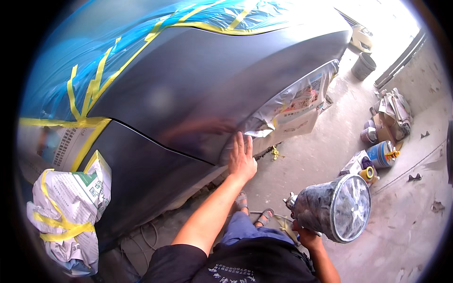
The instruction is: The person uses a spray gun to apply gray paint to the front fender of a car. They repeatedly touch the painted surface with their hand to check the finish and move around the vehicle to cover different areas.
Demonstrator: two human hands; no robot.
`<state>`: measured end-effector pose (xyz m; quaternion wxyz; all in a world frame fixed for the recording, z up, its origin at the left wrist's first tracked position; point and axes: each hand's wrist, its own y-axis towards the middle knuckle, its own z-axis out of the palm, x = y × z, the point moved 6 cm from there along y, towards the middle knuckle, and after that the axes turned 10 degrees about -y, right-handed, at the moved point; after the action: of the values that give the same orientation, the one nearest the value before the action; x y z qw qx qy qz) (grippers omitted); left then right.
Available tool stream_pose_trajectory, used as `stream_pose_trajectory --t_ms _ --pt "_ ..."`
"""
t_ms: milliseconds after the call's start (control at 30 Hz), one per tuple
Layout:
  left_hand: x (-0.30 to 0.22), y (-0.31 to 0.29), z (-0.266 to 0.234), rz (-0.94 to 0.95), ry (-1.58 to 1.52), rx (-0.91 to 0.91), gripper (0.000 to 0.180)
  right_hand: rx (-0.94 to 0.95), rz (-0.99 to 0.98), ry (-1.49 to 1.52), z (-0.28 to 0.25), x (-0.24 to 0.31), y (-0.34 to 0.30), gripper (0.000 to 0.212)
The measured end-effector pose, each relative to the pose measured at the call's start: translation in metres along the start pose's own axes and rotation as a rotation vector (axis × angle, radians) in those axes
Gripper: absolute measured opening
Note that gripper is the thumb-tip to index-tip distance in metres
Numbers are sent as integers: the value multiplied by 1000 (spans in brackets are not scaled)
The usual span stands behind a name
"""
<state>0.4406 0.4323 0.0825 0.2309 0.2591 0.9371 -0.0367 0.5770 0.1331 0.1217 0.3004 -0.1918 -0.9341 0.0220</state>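
My left hand reaches forward with its fingers stretched out. The fingertips rest at the lower edge of the dark grey car panel, beside crumpled masking paper over the wheel arch. On my right, my right hand is closed below a spray gun and grips it; most of the handle is hidden. The gun's large paint cup is smeared grey, and its round, streaked lid faces up toward me. Pressure on the trigger cannot be made out.
Blue plastic film and yellow tape cover the upper car. A paper-wrapped mirror juts out at left. Cans, a box and papers stand along the right wall. A grey bucket stands farther off; a hose lies near my feet.
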Motion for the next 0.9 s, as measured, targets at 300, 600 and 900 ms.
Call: stream_pose_trajectory --t_ms 300,600,900 --pt "7 -37 2 42 -110 34 79 -15 -260 -149 -16 45 7 13" --pt "2 -51 -18 -563 -1977 336 52 49 -31 237 -1 11 -6 14" --pt "-35 -61 -79 -272 -1717 483 67 -135 -346 149 -50 45 -21 37"
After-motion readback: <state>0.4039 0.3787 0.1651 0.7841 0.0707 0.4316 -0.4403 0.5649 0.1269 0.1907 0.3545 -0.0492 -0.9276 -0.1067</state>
